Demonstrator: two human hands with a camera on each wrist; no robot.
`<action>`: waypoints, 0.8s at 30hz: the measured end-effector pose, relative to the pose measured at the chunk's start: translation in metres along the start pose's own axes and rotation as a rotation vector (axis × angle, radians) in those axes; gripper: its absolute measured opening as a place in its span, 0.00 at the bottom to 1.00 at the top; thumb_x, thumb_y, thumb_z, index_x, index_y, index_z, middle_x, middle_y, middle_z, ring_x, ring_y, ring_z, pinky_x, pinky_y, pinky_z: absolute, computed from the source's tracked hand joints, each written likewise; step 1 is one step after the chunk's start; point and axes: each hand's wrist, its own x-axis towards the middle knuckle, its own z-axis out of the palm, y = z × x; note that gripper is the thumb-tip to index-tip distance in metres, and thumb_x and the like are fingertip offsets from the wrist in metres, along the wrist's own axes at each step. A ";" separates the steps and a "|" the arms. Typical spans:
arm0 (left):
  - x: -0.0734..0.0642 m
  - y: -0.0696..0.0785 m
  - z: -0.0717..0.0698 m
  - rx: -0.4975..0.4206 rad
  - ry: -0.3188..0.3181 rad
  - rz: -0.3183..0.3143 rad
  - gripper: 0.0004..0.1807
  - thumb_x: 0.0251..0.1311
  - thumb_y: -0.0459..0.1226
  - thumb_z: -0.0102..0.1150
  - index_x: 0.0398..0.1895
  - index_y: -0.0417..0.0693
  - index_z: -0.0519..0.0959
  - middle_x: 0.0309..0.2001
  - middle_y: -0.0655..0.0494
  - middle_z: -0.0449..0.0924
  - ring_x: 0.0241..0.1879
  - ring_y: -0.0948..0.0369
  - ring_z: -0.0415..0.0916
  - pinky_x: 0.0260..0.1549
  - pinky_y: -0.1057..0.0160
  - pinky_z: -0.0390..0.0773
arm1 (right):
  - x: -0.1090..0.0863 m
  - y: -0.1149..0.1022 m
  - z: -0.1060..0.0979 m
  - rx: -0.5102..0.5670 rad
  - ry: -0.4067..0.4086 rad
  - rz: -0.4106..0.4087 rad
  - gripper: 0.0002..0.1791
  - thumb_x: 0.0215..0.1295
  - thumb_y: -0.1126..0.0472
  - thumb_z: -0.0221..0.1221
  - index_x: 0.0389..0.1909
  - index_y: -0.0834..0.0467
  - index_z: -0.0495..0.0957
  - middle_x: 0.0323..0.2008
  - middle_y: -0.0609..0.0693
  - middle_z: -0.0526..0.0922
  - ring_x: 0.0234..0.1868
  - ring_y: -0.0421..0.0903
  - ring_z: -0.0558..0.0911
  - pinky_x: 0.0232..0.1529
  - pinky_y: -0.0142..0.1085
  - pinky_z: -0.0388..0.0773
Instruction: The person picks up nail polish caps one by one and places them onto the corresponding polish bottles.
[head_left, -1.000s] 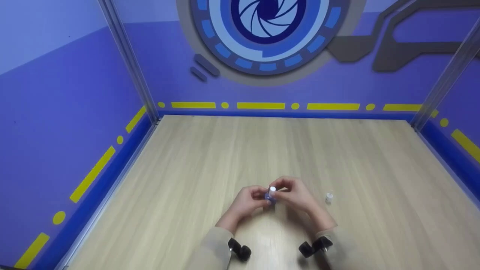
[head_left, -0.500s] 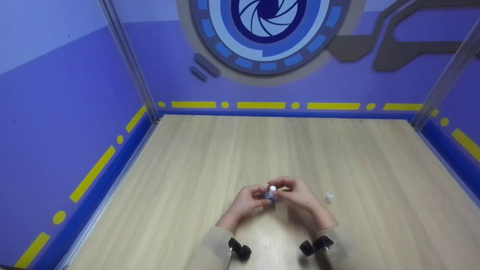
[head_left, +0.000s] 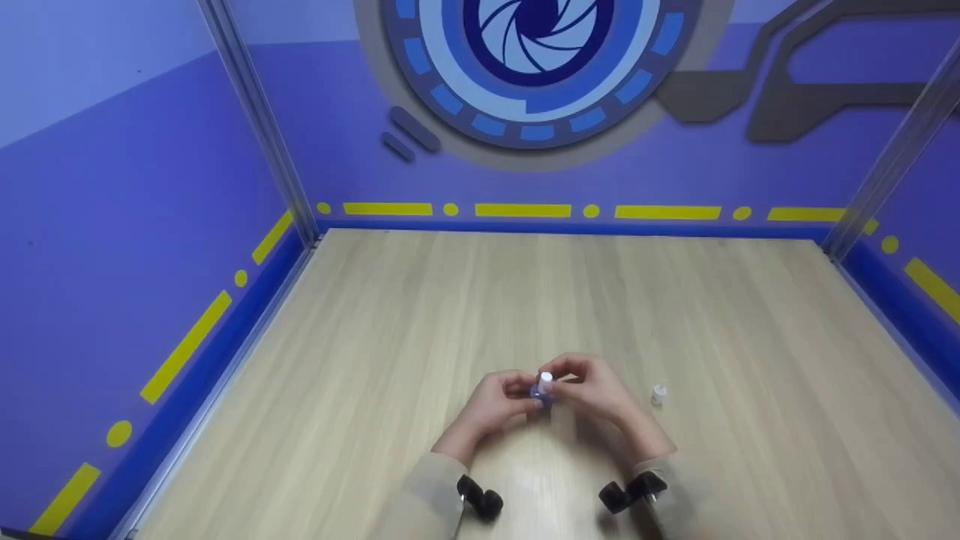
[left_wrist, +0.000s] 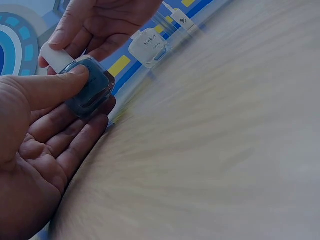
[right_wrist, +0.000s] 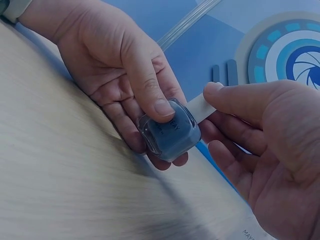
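My left hand (head_left: 489, 403) grips a small square glass bottle of blue nail polish (right_wrist: 172, 132), thumb across its labelled front and fingers behind. The bottle is tilted in both wrist views. Its white cap (head_left: 546, 381) meets the neck, and my right hand (head_left: 598, 388) pinches it between thumb and fingers. Part of the cap is hidden by the right fingers. Off to the right of my right hand, a small white bottle (head_left: 658, 395) sits on the table. The left wrist view shows this white bottle (left_wrist: 148, 48) with printed lettering.
A white piece with a thin tip (left_wrist: 182, 21) appears beside the white bottle in the left wrist view. The wooden tabletop (head_left: 420, 315) is bounded by blue panels (head_left: 337, 142) with metal corner posts (head_left: 262, 127). Dark wrist cameras (head_left: 480, 501) sit at both sleeves.
Both hands stay in nearly the same place. The right fingers shift very slightly around the white cap; the bottle and the white bottle on the table hold their positions.
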 end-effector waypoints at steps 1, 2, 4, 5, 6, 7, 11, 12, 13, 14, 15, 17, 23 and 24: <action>0.000 0.000 0.000 -0.002 0.001 0.002 0.15 0.59 0.28 0.70 0.50 0.38 0.84 0.51 0.43 0.88 0.55 0.51 0.86 0.55 0.62 0.85 | 0.000 0.000 0.000 0.003 0.001 0.004 0.14 0.65 0.64 0.67 0.48 0.66 0.83 0.46 0.61 0.87 0.44 0.47 0.88 0.49 0.33 0.87; 0.000 0.000 0.000 -0.001 0.002 0.000 0.15 0.59 0.28 0.70 0.50 0.38 0.84 0.51 0.43 0.88 0.55 0.51 0.86 0.55 0.62 0.85 | 0.000 0.000 0.000 0.003 0.002 0.005 0.14 0.65 0.64 0.67 0.48 0.66 0.82 0.45 0.61 0.87 0.44 0.46 0.88 0.48 0.34 0.87; 0.000 0.000 0.000 -0.001 0.002 0.001 0.15 0.59 0.27 0.70 0.50 0.38 0.84 0.51 0.42 0.88 0.55 0.50 0.86 0.55 0.62 0.85 | 0.000 0.000 0.000 0.005 0.004 0.011 0.13 0.65 0.64 0.67 0.48 0.66 0.83 0.45 0.60 0.87 0.44 0.47 0.88 0.48 0.34 0.87; 0.001 0.000 0.000 -0.002 0.001 0.002 0.15 0.59 0.27 0.70 0.50 0.38 0.84 0.51 0.42 0.88 0.55 0.50 0.86 0.55 0.62 0.85 | 0.000 0.000 0.000 0.003 0.004 0.009 0.13 0.65 0.64 0.67 0.47 0.66 0.82 0.45 0.60 0.87 0.44 0.47 0.88 0.49 0.34 0.87; 0.001 0.000 0.000 -0.004 0.001 0.004 0.15 0.58 0.27 0.70 0.50 0.38 0.84 0.51 0.42 0.88 0.55 0.50 0.86 0.56 0.62 0.85 | 0.000 0.000 0.001 0.002 0.003 0.008 0.13 0.65 0.64 0.67 0.47 0.66 0.82 0.45 0.60 0.87 0.45 0.47 0.88 0.49 0.34 0.87; 0.001 0.000 0.000 -0.004 0.000 0.004 0.15 0.58 0.27 0.70 0.50 0.38 0.84 0.51 0.42 0.88 0.54 0.50 0.86 0.56 0.62 0.85 | 0.000 0.000 0.001 -0.002 0.006 0.011 0.13 0.64 0.63 0.67 0.47 0.65 0.83 0.45 0.60 0.87 0.45 0.48 0.87 0.49 0.34 0.87; 0.000 0.001 0.000 -0.001 -0.003 0.009 0.16 0.59 0.28 0.70 0.50 0.38 0.84 0.51 0.43 0.88 0.54 0.51 0.86 0.55 0.63 0.85 | 0.001 0.001 0.001 -0.007 0.009 0.008 0.13 0.64 0.63 0.67 0.46 0.65 0.83 0.45 0.59 0.86 0.46 0.49 0.86 0.50 0.34 0.86; 0.000 0.001 0.000 0.000 -0.003 0.011 0.16 0.59 0.28 0.70 0.50 0.38 0.84 0.51 0.43 0.88 0.54 0.51 0.86 0.55 0.63 0.85 | 0.001 0.001 0.001 -0.009 0.011 0.006 0.13 0.64 0.63 0.67 0.46 0.65 0.83 0.45 0.59 0.86 0.47 0.49 0.86 0.50 0.33 0.86; -0.001 0.001 0.000 0.000 -0.003 0.013 0.16 0.59 0.28 0.70 0.51 0.38 0.84 0.51 0.43 0.88 0.54 0.51 0.86 0.55 0.63 0.85 | 0.001 0.002 0.002 -0.009 0.013 0.007 0.13 0.64 0.63 0.67 0.46 0.65 0.83 0.45 0.59 0.87 0.47 0.49 0.86 0.50 0.33 0.86; -0.001 0.001 0.000 0.000 -0.003 0.015 0.16 0.59 0.28 0.70 0.51 0.38 0.84 0.51 0.43 0.88 0.54 0.51 0.86 0.55 0.63 0.85 | 0.001 0.002 0.002 -0.006 0.014 0.007 0.13 0.64 0.63 0.68 0.46 0.66 0.83 0.45 0.59 0.87 0.46 0.49 0.86 0.49 0.33 0.86; 0.000 0.001 0.000 0.002 -0.003 0.014 0.16 0.58 0.28 0.70 0.51 0.38 0.84 0.51 0.43 0.88 0.54 0.51 0.86 0.55 0.63 0.85 | 0.001 0.001 0.002 -0.004 0.016 0.009 0.12 0.64 0.63 0.68 0.45 0.65 0.83 0.45 0.59 0.87 0.46 0.49 0.87 0.49 0.33 0.86; 0.000 0.000 0.000 0.004 -0.002 0.014 0.16 0.58 0.28 0.70 0.50 0.39 0.84 0.51 0.43 0.88 0.54 0.50 0.86 0.55 0.63 0.85 | 0.001 0.001 0.002 0.001 0.022 0.009 0.12 0.64 0.63 0.68 0.45 0.66 0.83 0.44 0.59 0.87 0.45 0.48 0.87 0.49 0.33 0.87; 0.000 0.000 0.000 0.001 0.009 0.010 0.15 0.58 0.27 0.70 0.49 0.38 0.84 0.51 0.43 0.88 0.54 0.50 0.86 0.56 0.62 0.84 | 0.001 0.000 0.005 -0.005 0.051 -0.004 0.12 0.63 0.64 0.68 0.44 0.68 0.83 0.43 0.62 0.88 0.43 0.45 0.87 0.46 0.31 0.86; -0.001 0.000 0.000 0.003 0.012 0.007 0.14 0.58 0.27 0.70 0.49 0.38 0.84 0.51 0.43 0.89 0.54 0.50 0.86 0.56 0.62 0.85 | 0.001 0.000 0.005 0.000 0.055 -0.001 0.12 0.63 0.64 0.68 0.44 0.68 0.83 0.43 0.62 0.88 0.42 0.45 0.87 0.46 0.31 0.86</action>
